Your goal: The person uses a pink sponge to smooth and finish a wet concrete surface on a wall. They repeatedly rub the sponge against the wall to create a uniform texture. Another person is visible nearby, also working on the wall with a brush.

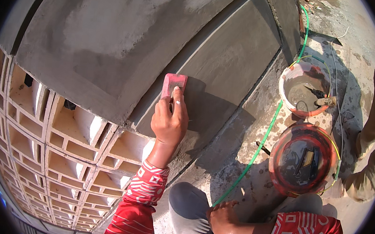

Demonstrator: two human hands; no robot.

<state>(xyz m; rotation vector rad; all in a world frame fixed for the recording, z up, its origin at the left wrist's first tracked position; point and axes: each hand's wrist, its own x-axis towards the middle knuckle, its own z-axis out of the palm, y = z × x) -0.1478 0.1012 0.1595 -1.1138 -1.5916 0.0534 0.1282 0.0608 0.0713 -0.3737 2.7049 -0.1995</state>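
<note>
Holding a pink block [171, 80] against grey plaster [230, 61] is the left grip [169, 122].

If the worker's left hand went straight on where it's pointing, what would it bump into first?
Beyond the pink block it holds, the left hand would probably meet the edge of the big grey cement panel, though the step's depth is unclear.

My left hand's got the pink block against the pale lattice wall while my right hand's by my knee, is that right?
Not the lattice wall: the head view shows the pink block in your left hand against the grey surface.
</note>
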